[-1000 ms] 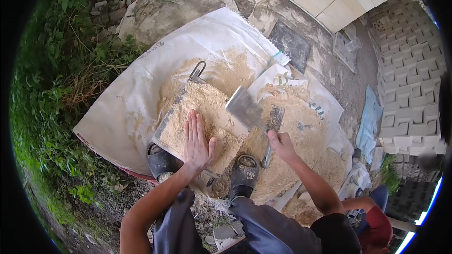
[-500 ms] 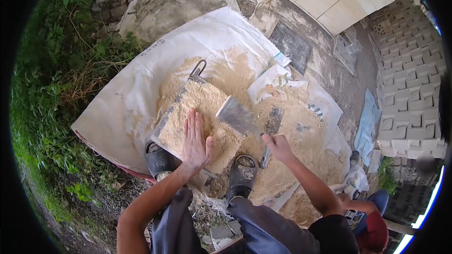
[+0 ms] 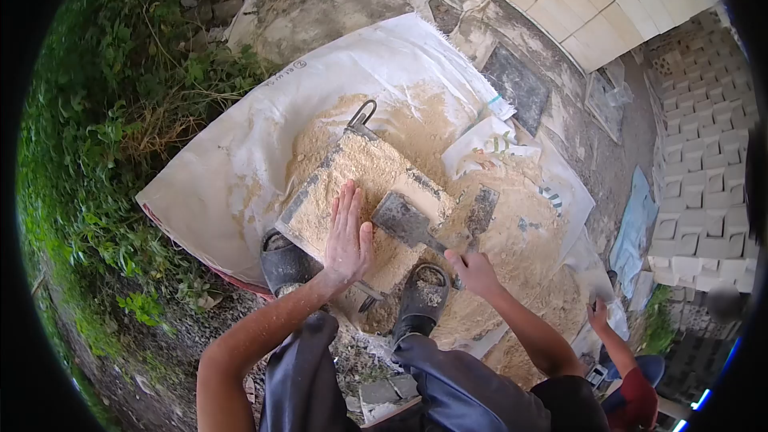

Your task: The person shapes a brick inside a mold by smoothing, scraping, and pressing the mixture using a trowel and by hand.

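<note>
A square metal mould (image 3: 301,196) with looped handles lies on a white sack (image 3: 216,152), heaped with pale, crumbly powder (image 3: 364,162). My left hand (image 3: 346,240) rests flat on the powder near the mould's left side, fingers stretched out. In my right hand (image 3: 478,272) is the handle of a flat metal trowel (image 3: 402,219); its blade lies over the powder at the mould's right part. Beyond the blade, a strip of the fill looks smoother, and part of the mould's dark edge shows.
My sandalled feet flank the mould's near corner. A second flat tool (image 3: 482,210) lies on powder to the right. A co-worker's arm (image 3: 616,344) reaches in at lower right. Patterned blocks (image 3: 700,176) are stacked at right, plants (image 3: 96,160) grow at left.
The trowel has turned flat and come down onto the powder, exposing a smoother strip. The co-worker's arm has stretched forward. The whole view has shifted slightly.
</note>
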Demonstrator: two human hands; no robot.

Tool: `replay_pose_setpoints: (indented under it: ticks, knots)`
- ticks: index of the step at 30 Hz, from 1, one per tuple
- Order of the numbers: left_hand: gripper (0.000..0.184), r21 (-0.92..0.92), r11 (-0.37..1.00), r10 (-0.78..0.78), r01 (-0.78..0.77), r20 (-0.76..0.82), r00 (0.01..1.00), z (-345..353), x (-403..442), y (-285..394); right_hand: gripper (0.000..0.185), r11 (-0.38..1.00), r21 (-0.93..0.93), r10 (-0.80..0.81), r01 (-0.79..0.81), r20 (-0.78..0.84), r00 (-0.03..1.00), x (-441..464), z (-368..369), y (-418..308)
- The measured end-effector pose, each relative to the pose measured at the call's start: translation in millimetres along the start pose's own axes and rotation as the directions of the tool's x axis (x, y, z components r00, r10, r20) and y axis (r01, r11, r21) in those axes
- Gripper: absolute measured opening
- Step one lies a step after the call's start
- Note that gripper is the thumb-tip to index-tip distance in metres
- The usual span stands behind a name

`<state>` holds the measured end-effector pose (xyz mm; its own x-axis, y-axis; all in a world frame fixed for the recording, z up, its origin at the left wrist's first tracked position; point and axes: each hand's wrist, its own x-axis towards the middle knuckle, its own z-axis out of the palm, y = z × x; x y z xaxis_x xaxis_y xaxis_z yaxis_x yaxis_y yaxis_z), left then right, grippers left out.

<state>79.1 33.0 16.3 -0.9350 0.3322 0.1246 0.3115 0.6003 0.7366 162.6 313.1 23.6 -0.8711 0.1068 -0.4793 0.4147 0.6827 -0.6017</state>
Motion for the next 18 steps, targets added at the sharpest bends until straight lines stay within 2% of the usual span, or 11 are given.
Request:
replay_pose_setpoints:
  ticks: [1,5,6,8,10,11,13,14,15,16,18]
  knots:
    - [0.058,-0.006,1.0,0.016,-0.016,0.009,1.0,-1.0,-0.7,-0.6,0.069,0.994,-0.097,0.056,-0.051,0.043,0.998,1.5,2.2,0.0]
    - [0.058,-0.013,0.998,0.056,-0.055,0.05,0.997,-8.0,4.0,-3.5,0.068,0.991,-0.125,0.052,-0.05,0.01,0.999,-4.3,-12.1,-5.7]
    - [0.058,-0.008,0.998,0.062,-0.062,0.05,0.997,-10.7,7.3,-6.7,0.068,0.995,-0.085,0.05,-0.052,-0.018,0.999,-5.7,-14.0,-0.5]
    - [0.059,0.21,0.942,0.229,-0.26,0.16,0.96,-19.0,14.1,-15.3,0.068,0.998,-0.035,0.05,-0.052,-0.045,0.998,-11.2,-16.0,5.8]
    - [0.061,0.302,0.91,0.239,-0.286,0.181,0.954,-36.3,27.5,-12.7,0.069,0.982,0.168,0.106,-0.08,-0.156,0.982,-19.0,-17.7,7.6]
    - [0.062,0.382,0.874,0.242,-0.299,0.192,0.951,-44.0,35.5,-8.2,0.069,0.98,0.183,0.112,-0.08,-0.171,0.979,-19.9,-18.5,12.7]
    - [0.052,0.417,0.844,0.265,-0.337,0.223,0.938,-67.4,67.7,13.4,0.067,0.926,0.346,0.244,-0.15,-0.247,0.938,-18.4,-19.8,22.9]
    - [0.043,0.233,0.933,0.123,-0.275,0.512,0.85,-81.2,91.3,24.3,0.067,0.921,0.362,0.244,-0.142,-0.253,0.936,-15.0,-21.5,27.5]
    - [0.036,0.084,0.988,0.022,-0.132,0.76,0.649,-91.5,114.8,30.8,0.067,0.939,0.304,0.254,-0.162,-0.291,0.922,-10.2,-23.3,31.9]
    - [0.036,0.1,0.985,0.013,-0.138,0.762,0.647,-96.7,141.7,36.1,0.066,0.951,0.246,0.261,-0.185,-0.324,0.909,-4.2,-21.5,33.1]
    - [0.032,0.441,0.866,-0.462,0.236,0.523,0.716,-96.3,193.8,45.0,0.066,0.955,0.197,0.278,-0.22,-0.349,0.895,13.9,-18.8,28.3]
